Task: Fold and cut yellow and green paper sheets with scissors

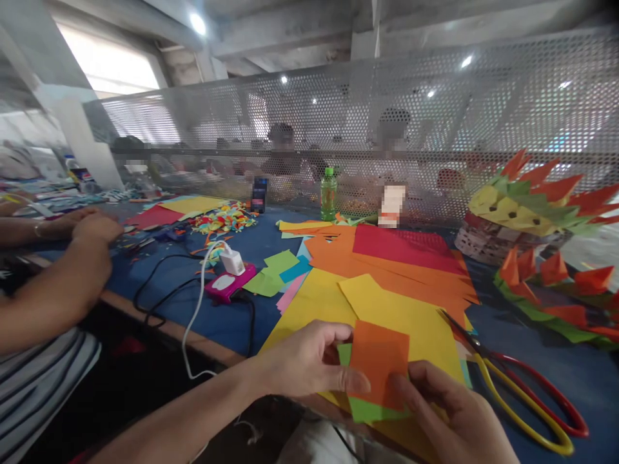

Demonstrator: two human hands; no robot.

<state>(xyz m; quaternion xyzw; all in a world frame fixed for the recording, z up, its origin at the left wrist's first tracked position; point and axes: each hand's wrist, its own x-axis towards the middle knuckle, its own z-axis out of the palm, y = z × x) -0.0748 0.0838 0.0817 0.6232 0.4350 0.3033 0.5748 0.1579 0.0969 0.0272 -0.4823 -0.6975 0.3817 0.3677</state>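
Between my two hands is a small orange paper rectangle (380, 361) lying over a green paper piece (372, 412) that shows at its left and lower edges. My left hand (319, 364) pinches the left side, thumb on top. On the right side, my right hand (449, 412) grips the orange paper with its thumb in front. Beneath them spreads a large yellow paper sheet (309, 309), with a smaller yellow piece (365, 293) on it. Scissors (512, 380) with one red and one yellow handle loop rest right of my right hand, blades pointing up-left.
Orange sheets (333, 251) and a red sheet (401, 248) lie behind. A magenta power strip (227, 283) with a white charger (232, 260) and cables sits left. Folded-paper crafts (507, 212) stand right, a green bottle (329, 196) at the back. A co-worker's arms (62, 277) reach in at left.
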